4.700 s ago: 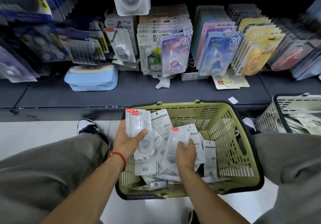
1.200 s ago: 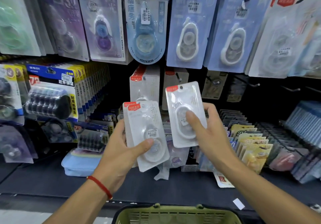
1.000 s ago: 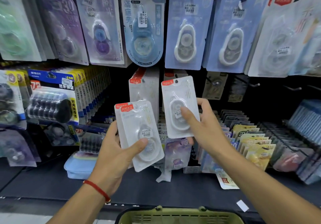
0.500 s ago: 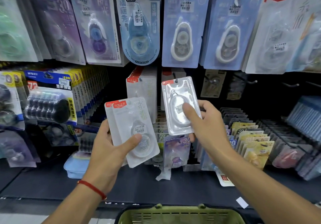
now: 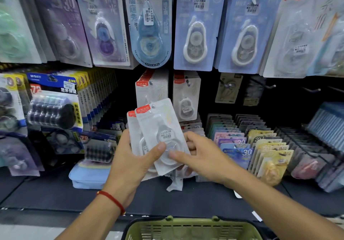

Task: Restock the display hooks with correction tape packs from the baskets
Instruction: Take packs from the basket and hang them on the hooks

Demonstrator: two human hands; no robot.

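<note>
**Two packs fanned in one grip, hooks above your fingers**

Beyond your fingertips stands the display wall [image 5: 260,94]: big blue carded tapes along the top row, and below them two hooks of white correction tape packs with red corner tabs, the left-hand row [image 5: 151,88] deep and full, the right-hand row [image 5: 186,98] next to it. Further right of your fingers a few hooks look bare.

At the bottom edge, below your wrists, sits the green basket [image 5: 193,228]; its contents do not show.

Your left hand [image 5: 130,163] grips a fan of correction tape packs [image 5: 158,133], thumb pressed across the front blister and fingers curled behind. Your right hand [image 5: 202,156] pinches the front pack's lower right edge, thumb on the face, fingers folded behind it.

The risks, as I judge them:
- The packs are slick plastic and overlap loosely. Pull the front one with the left thumb clamped and both may slide; release too early and the rear pack could drop to the shelf.
- The hang hole sits at the top, far from your pinch, so the pack may swing and miss the hook tip.
- The full left row leaves little room; pushing hard could knock hung packs off.
</note>
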